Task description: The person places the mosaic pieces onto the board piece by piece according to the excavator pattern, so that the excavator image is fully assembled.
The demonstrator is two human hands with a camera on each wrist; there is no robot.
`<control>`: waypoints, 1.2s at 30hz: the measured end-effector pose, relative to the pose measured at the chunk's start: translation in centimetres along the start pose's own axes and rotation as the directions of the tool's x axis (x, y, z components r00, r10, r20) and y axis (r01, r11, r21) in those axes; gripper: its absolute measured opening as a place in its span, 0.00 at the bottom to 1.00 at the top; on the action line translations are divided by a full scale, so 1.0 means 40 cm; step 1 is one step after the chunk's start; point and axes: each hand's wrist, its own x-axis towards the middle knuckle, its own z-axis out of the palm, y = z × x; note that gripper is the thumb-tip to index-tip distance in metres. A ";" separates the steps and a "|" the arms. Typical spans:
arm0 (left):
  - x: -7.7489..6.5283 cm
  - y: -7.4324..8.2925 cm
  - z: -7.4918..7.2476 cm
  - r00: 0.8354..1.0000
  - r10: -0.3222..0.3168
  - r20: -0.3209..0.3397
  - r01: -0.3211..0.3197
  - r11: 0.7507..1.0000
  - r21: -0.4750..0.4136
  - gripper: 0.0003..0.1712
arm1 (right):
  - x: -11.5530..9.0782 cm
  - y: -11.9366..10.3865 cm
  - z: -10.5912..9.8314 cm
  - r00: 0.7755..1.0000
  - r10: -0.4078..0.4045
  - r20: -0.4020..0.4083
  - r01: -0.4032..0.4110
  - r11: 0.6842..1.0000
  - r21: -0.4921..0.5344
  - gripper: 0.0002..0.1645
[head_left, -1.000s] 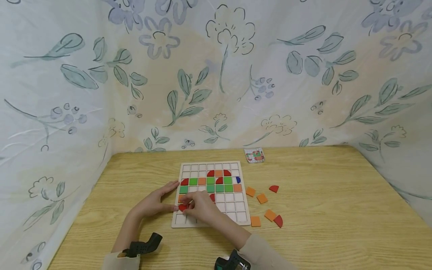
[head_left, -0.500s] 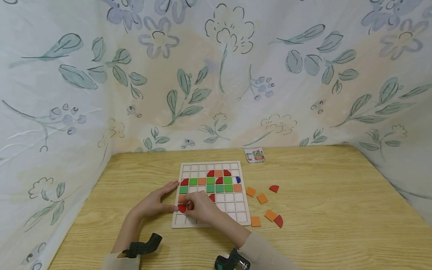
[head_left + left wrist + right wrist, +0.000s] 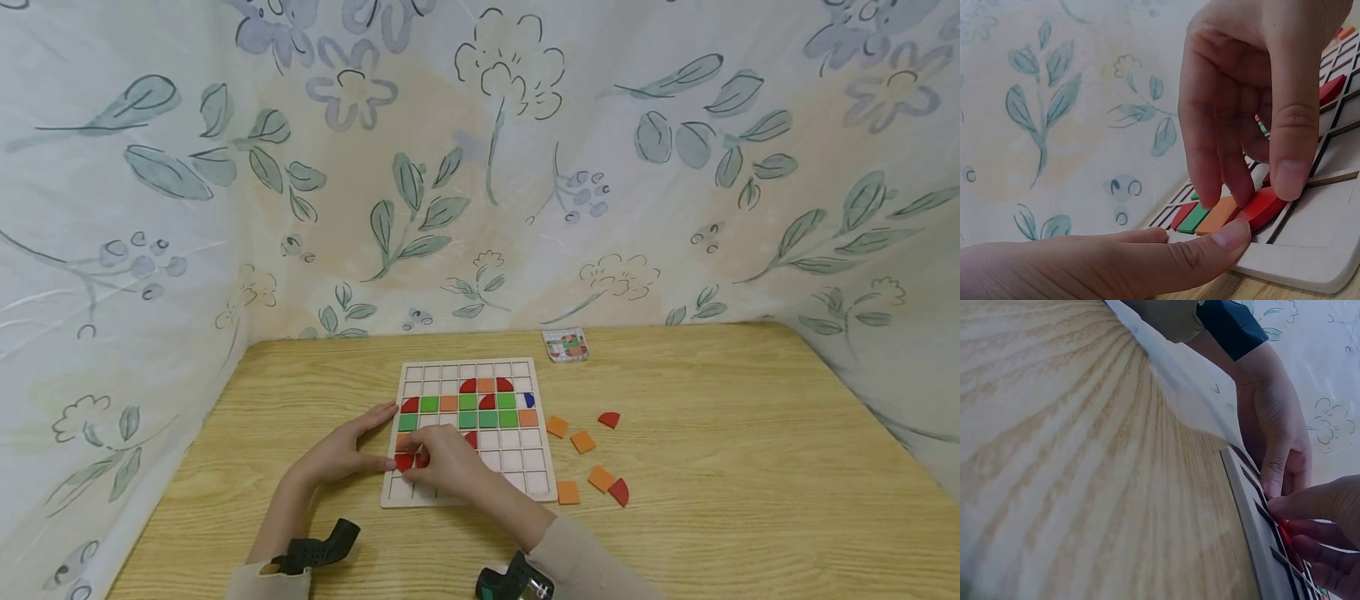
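Observation:
In the head view, a white grid board (image 3: pixel 513 458) lies on the table, its squares partly filled with coloured tiles. My right hand (image 3: pixel 448 460) reaches over its left side, thumb and finger pinching a red quarter-circle tile (image 3: pixel 403 462) at a left-column square. Seen from the left wrist, this red tile (image 3: pixel 1262 209) lies right beside an orange tile (image 3: pixel 1217 215) and a green one (image 3: pixel 1194 219). My left hand (image 3: pixel 341 448) rests along the board's left edge with fingers extended, and its thumb tip touches the red tile's near side. The right hand hides several squares.
Loose orange square tiles (image 3: pixel 582 442) and red quarter-circle tiles (image 3: pixel 618 492) lie right of the board. A small printed pattern card (image 3: pixel 566 345) lies beyond the board's far right corner. A flower-patterned cloth (image 3: pixel 480 208) hangs behind the wooden table (image 3: pixel 712 467).
The red tile has shifted slightly left and settled into line with its square, as the right thumb moved a little left and down. My left hand has stayed at the board's edge.

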 end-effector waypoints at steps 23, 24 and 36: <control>0.001 -0.005 0.001 1.000 -0.015 -0.002 0.015 1.000 0.014 0.48 | -0.010 0.008 -0.012 0.999 0.000 -0.041 0.002 0.998 0.065 0.17; 0.001 -0.005 0.000 1.000 -0.017 -0.003 0.017 1.000 0.015 0.48 | -0.013 0.011 -0.019 0.999 0.006 -0.043 -0.002 0.994 0.106 0.17; 0.004 -0.007 0.001 1.000 -0.029 0.000 0.029 0.999 0.035 0.49 | -0.109 0.101 -0.162 0.989 0.120 -0.089 -0.075 0.913 0.402 0.17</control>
